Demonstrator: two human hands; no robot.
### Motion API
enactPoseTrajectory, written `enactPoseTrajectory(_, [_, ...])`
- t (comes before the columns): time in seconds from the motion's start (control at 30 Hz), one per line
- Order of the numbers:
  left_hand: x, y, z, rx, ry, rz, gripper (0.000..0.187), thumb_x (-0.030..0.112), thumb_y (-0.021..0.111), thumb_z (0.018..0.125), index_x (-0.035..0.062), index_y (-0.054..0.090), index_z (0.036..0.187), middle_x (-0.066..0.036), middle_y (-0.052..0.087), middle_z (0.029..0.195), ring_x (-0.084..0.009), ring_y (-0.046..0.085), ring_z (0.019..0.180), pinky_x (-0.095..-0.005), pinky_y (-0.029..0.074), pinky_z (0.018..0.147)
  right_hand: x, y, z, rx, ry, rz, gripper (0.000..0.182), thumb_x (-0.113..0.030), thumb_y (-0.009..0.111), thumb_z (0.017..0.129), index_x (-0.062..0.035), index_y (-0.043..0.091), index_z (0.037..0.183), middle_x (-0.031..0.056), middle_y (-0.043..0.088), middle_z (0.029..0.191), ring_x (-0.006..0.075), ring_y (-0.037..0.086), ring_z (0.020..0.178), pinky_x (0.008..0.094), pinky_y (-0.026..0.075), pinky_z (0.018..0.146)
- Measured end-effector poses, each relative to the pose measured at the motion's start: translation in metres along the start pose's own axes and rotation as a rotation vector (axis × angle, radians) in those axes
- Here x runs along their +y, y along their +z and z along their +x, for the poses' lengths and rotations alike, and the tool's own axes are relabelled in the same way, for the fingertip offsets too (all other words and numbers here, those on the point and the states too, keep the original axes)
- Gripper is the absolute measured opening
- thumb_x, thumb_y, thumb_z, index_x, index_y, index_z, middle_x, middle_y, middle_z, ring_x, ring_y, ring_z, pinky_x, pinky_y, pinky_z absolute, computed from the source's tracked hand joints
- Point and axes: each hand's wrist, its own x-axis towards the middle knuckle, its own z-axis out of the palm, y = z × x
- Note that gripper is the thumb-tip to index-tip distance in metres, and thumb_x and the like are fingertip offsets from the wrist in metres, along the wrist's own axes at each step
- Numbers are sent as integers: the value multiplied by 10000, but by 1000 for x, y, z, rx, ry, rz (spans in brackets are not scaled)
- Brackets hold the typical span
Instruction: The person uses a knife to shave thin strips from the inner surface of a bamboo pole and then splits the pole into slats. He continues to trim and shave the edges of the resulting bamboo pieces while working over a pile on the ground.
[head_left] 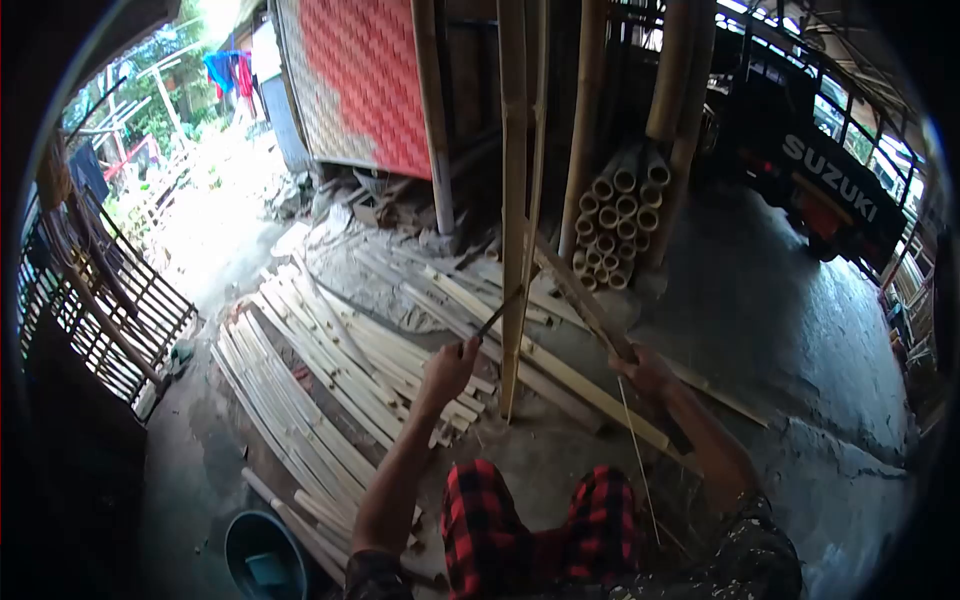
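An upright bamboo pole stands on the floor before me, split lengthwise into two pieces along its upper part. My left hand is closed round the handle of a knife, whose dark blade reaches up to the pole and meets it at the split. On the other side, my right hand grips a thick wooden stick. The stick slants up and left, its far end overlapping the pole's right edge just above the blade. Part of it also extends below my right hand.
Many split bamboo strips cover the floor at left and centre. A stack of bamboo tubes stands behind the pole. A dark bucket is at lower left, a bamboo fence far left, and a SUZUKI vehicle at upper right.
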Motion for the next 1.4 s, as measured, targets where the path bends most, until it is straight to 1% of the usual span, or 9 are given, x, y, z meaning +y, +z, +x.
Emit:
enactPoseTrajectory(0.17, [-16, 29, 10, 27, -24, -30, 653, 543, 440, 999, -48, 677, 858, -317, 646, 795, -511, 636, 885, -567, 473, 793, 17, 37, 7, 187, -32, -195, 612, -474, 694, 874, 42, 620, 1194, 190, 707, 1041, 293, 682, 987, 422, 501, 854])
enactPoseTrajectory(0.53, [-14, 23, -9, 37, 30, -85, 652, 511, 444, 1011, -75, 650, 811, -308, 621, 720, -506, 632, 785, -554, 469, 727, -56, -15, -3, 536, -397, 402, 454, -378, 685, 901, 23, 638, 1109, 107, 686, 909, 216, 623, 846, 362, 470, 801])
enactPoseTrajectory(0.67, [-9, 20, -18, -14, -24, -109, 647, 517, 444, 1004, -60, 663, 809, -288, 631, 721, -474, 643, 766, -534, 473, 721, -11, 27, 15, 620, -432, 241, 461, -351, 648, 912, 22, 619, 1182, 148, 702, 1006, 245, 658, 933, 386, 492, 834])
enactPoseTrajectory(0.87, [-50, 40, -40, -27, 15, 6, 604, 492, 456, 1000, -55, 665, 852, -297, 632, 740, -481, 644, 797, -543, 471, 731, 16, 37, -29, 85, -93, -121, 486, -379, 694, 878, 22, 656, 1150, 169, 711, 1024, 245, 673, 960, 393, 497, 829])
enactPoseTrajectory(1.1, [-48, 40, -51, 8, -20, -20, 608, 480, 462, 1003, -69, 654, 826, -320, 630, 754, -500, 638, 786, -543, 477, 744, -20, 38, -11, 410, -240, 293, 568, -422, 699, 874, 37, 623, 1199, 179, 702, 1038, 241, 665, 941, 390, 493, 814])
enactPoseTrajectory(1.17, [-53, 40, -51, 0, -33, -16, 618, 483, 466, 1002, -74, 653, 812, -322, 628, 747, -492, 643, 778, -540, 480, 745, 22, 85, -4, 354, -192, 77, 586, -423, 700, 873, 38, 612, 1224, 204, 699, 1077, 281, 673, 977, 405, 497, 845])
enactPoseTrajectory(1.2, [-52, 37, -53, -24, -59, -11, 623, 485, 468, 1002, -77, 652, 806, -323, 627, 743, -488, 645, 775, -539, 480, 744, 125, 123, 39, 378, -207, -617, 569, -406, 700, 878, 32, 618, 1231, 237, 691, 1132, 344, 670, 1047, 420, 493, 901])
enactPoseTrajectory(1.3, [-59, 40, -60, -56, -86, -15, 644, 494, 468, 1002, -81, 648, 778, -312, 620, 703, -477, 645, 733, -533, 485, 722, 65, 91, 13, -16, -87, -145, 561, -403, 701, 878, 22, 624, 1236, 262, 679, 1163, 377, 658, 1093, 431, 491, 930])
enactPoseTrajectory(1.4, [-67, 42, -61, -62, -106, -24, 637, 491, 472, 1006, -74, 645, 767, -288, 618, 664, -458, 650, 699, -522, 490, 700, 34, 72, 2, 230, -245, -109, 556, -408, 705, 876, 22, 631, 1219, 259, 695, 1107, 374, 673, 1048, 439, 507, 901])
